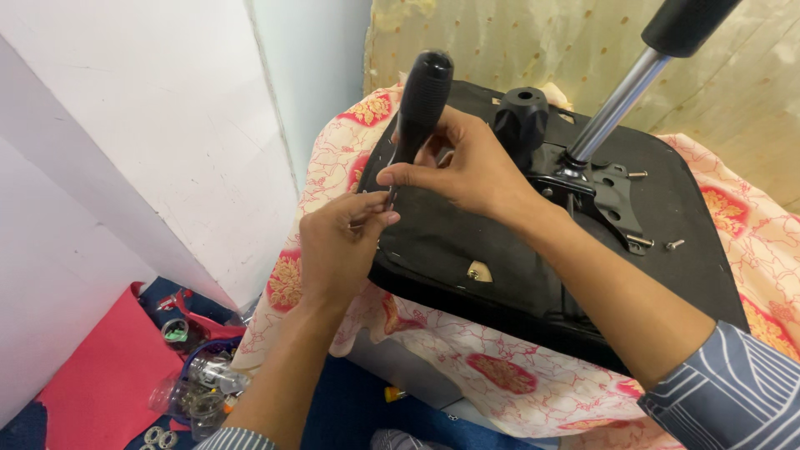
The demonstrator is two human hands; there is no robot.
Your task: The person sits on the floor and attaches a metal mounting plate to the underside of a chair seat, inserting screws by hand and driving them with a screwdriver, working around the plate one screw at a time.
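Screwdriver [419, 104], black-handled, stands upright over the near left edge of the upturned black chair seat [667, 217]. Left hand [337, 250] pinches its tip steady; right hand [467, 167] clasps the shaft. Likely seating a screw; turning demands straight downward pressure. Beyond, loose screws [673, 244] flank the gas-lift column [612, 108].

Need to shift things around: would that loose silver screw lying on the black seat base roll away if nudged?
Probably. The screw looks small, light and round-shafted, and the seat base beneath it seems smooth and tilted. Its wider head may curve its path rather than letting it run straight.
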